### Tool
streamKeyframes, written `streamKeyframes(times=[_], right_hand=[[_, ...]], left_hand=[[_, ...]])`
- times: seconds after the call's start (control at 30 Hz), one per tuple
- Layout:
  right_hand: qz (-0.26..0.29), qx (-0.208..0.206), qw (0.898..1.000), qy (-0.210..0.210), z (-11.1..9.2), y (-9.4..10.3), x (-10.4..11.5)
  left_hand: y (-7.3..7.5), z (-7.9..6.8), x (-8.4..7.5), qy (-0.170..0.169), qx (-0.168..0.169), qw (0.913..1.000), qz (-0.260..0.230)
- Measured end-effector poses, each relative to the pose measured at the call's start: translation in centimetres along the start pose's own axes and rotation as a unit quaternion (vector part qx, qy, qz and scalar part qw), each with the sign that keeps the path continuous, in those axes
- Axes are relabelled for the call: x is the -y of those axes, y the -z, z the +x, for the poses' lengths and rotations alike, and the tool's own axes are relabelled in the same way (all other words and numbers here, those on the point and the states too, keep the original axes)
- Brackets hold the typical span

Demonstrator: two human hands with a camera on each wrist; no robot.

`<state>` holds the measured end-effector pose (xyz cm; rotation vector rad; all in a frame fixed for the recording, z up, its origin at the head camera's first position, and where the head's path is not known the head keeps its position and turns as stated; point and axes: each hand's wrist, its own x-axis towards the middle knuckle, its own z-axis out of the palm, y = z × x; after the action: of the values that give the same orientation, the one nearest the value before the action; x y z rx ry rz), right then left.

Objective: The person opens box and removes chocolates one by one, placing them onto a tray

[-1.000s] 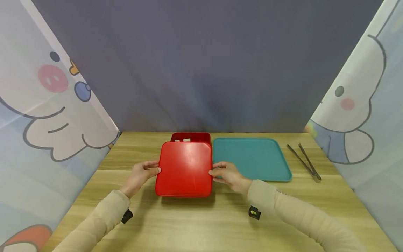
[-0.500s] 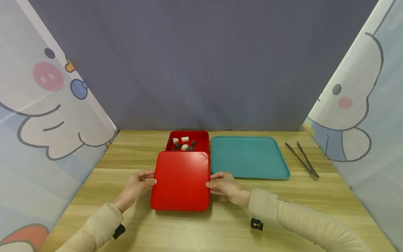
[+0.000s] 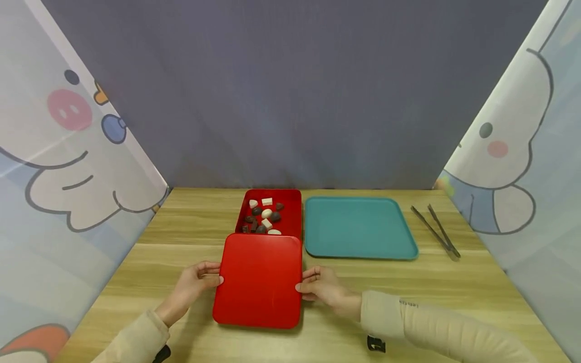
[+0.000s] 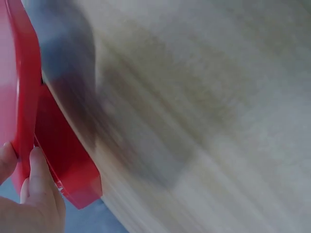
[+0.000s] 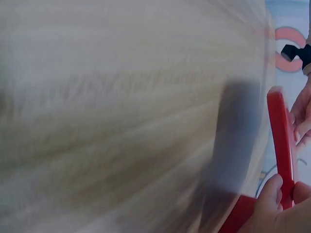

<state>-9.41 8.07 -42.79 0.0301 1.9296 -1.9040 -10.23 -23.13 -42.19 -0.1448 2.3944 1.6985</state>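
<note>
A flat red lid [image 3: 258, 282] with rounded corners is held level between both hands. My left hand [image 3: 189, 287] pinches its left edge, thumb on top and fingers underneath. On the opposite edge my right hand [image 3: 326, 290] pinches it the same way. Just beyond the lid stands a red box [image 3: 290, 209], its near end hidden by the lid. Several dark and white chocolates [image 3: 267, 214] of different shapes lie inside it. The left wrist view shows the lid [image 4: 26, 73] raised above the side of the box [image 4: 68, 155].
A teal tray [image 3: 360, 227] lies on the wooden table [image 3: 190, 217] just right of the box. Farther right rest metal tongs [image 3: 438, 232], their arms spread. A grey curtain [image 3: 290, 101] hangs behind the table, with printed cloths on both sides.
Both hands have drawn the lid toward the person, off the box. More of the box and the chocolates inside now shows. Tray and tongs have stayed in place.
</note>
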Motion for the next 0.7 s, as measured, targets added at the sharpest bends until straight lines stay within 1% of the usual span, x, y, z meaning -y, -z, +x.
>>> streamKeyframes(times=[0.17, 0.3, 0.47, 0.6, 0.7], right_hand=[[-0.007, -0.007, 1.0, -0.005, -0.2, -0.1, -0.4], [0.004, -0.014, 1.0, -0.016, -0.2, 0.2, -1.0], [0.001, 0.005, 1.0, -0.029, -0.1, 0.6, -1.6], [-0.006, 0.02, 0.999, -0.028, 0.4, 0.4, -2.0], [-0.006, 0.021, 1.0, -0.022, 0.8, 0.2, -2.2]], left_hand=[[-0.3, 0.0, 0.9, -0.003, 0.005, 1.0, -0.004], [-0.8, 0.2, 1.6, -0.004, 0.016, 0.9998, -0.007], [-1.0, 0.1, 2.6, -0.003, 0.034, 0.9994, -0.002], [-0.8, 0.3, 3.1, 0.001, 0.031, 0.9995, 0.003], [-0.6, 0.6, 3.2, 0.007, 0.025, 0.9996, 0.01]])
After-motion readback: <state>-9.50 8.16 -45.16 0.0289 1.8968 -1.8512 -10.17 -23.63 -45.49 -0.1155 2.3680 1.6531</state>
